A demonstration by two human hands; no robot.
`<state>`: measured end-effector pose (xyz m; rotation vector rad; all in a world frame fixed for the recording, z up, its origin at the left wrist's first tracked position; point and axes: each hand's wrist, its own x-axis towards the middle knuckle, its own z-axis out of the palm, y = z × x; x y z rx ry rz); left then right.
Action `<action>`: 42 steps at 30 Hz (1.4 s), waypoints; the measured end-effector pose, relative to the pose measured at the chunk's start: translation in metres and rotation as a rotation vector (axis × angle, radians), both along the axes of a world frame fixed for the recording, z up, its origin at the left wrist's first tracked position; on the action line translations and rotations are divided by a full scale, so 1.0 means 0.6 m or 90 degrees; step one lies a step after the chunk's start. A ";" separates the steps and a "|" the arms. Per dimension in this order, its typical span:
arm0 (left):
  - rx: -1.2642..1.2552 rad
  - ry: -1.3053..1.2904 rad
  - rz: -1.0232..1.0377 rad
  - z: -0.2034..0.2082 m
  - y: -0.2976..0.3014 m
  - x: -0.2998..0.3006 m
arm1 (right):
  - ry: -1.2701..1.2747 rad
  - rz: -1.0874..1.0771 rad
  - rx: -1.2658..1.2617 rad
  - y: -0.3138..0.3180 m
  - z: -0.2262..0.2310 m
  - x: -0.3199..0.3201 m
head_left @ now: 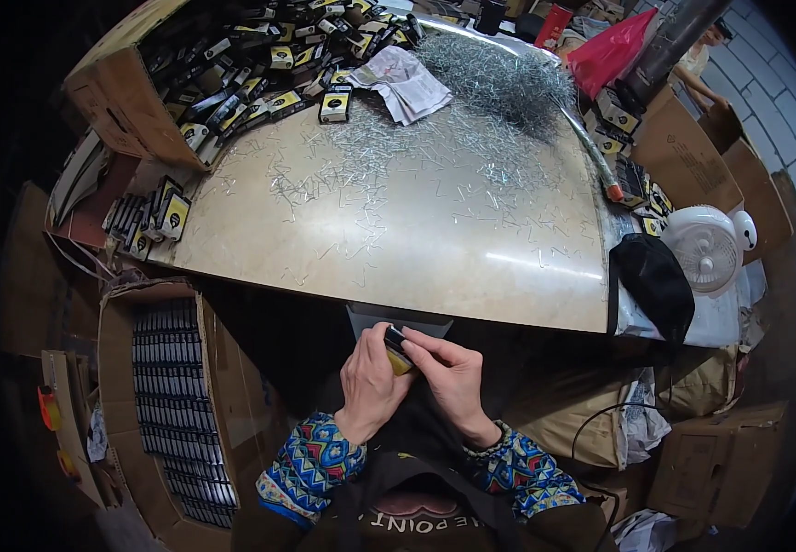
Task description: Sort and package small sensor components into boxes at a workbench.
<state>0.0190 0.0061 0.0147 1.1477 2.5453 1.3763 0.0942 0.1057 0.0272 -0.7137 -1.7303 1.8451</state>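
Observation:
A small black and yellow box [398,359] is held between my two hands, just in front of the table's near edge. My left hand [370,379] wraps around its left side. With fingers pinched at its upper end, my right hand [450,371] grips the same box from the right. Fingers cover much of it, so its contents are hidden. Beyond my hands, thin bent metal wire pieces [352,170] lie scattered over the pale tabletop [398,267]. A dense heap of the same wire pieces [499,78] rises at the far side.
Many similar boxes [280,58] spill from a tilted carton [113,110] at the far left. Packed rows fill an open carton [108,368] at lower left. A crumpled paper [407,85] lies beside the wire heap. At right stand a white fan [706,250] and a black cloth [652,285].

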 end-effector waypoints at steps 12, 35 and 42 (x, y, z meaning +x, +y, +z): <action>0.016 -0.030 -0.051 0.018 0.011 -0.022 | 0.135 0.085 0.614 0.040 0.002 -0.011; 0.169 0.134 0.013 0.030 0.055 -0.068 | 0.054 0.085 0.331 0.052 0.065 -0.043; 0.139 0.110 0.011 0.021 0.051 -0.064 | 0.041 0.148 0.517 0.060 0.076 -0.041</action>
